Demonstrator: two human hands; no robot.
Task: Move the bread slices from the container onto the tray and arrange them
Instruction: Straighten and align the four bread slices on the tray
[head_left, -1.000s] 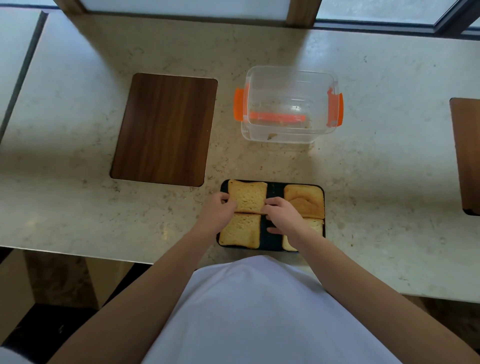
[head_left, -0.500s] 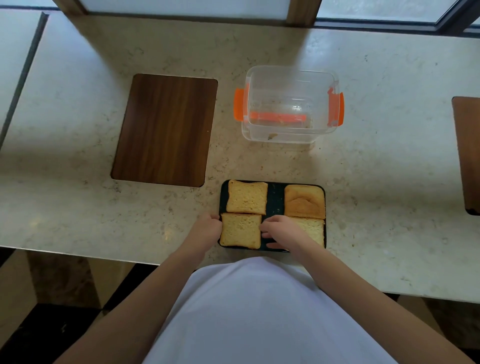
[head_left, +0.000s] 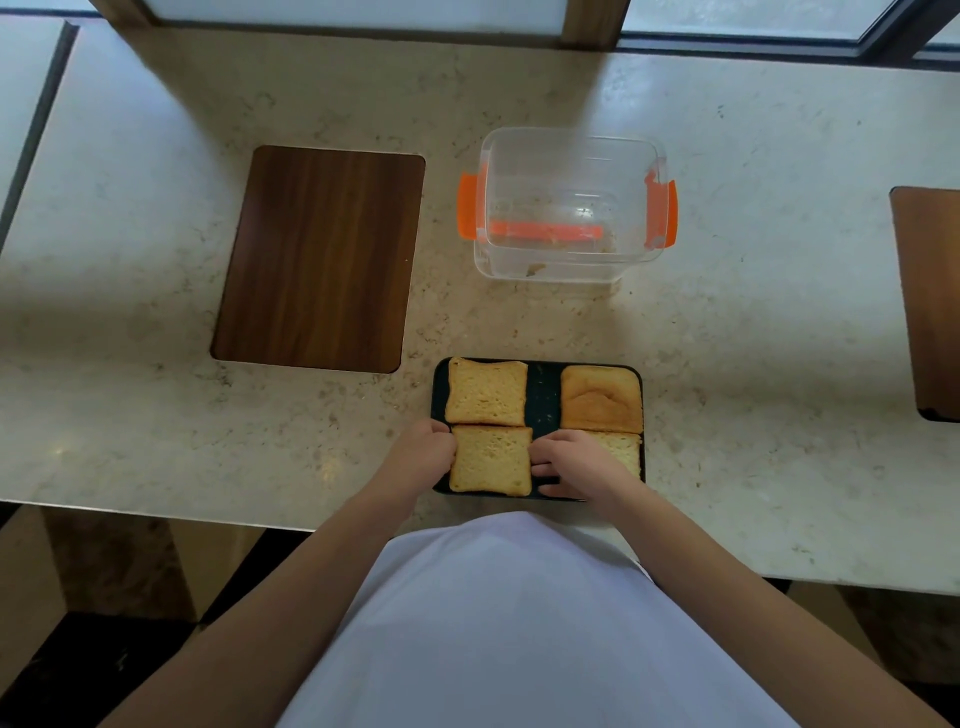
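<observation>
4 golden, toasted bread slices (head_left: 485, 392) lie flat in 2 rows on the dark tray (head_left: 543, 400). I see the tray's near-left slice (head_left: 491, 460) between both hands: the right hand (head_left: 576, 462) lays straight fingers against its edge; the left hand (head_left: 421, 453) is curled, and I cannot tell its grip.

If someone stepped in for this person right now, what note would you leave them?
Left hand: curled against the left edge of the near-left slice; grip unclear.
Right hand: fingers touch that slice's right edge, partly covering the near-right slice.
All four slices lie on the tray; the container looks empty but for crumbs.
Done: the moving. Left: probably just squaring up the slices.
</observation>
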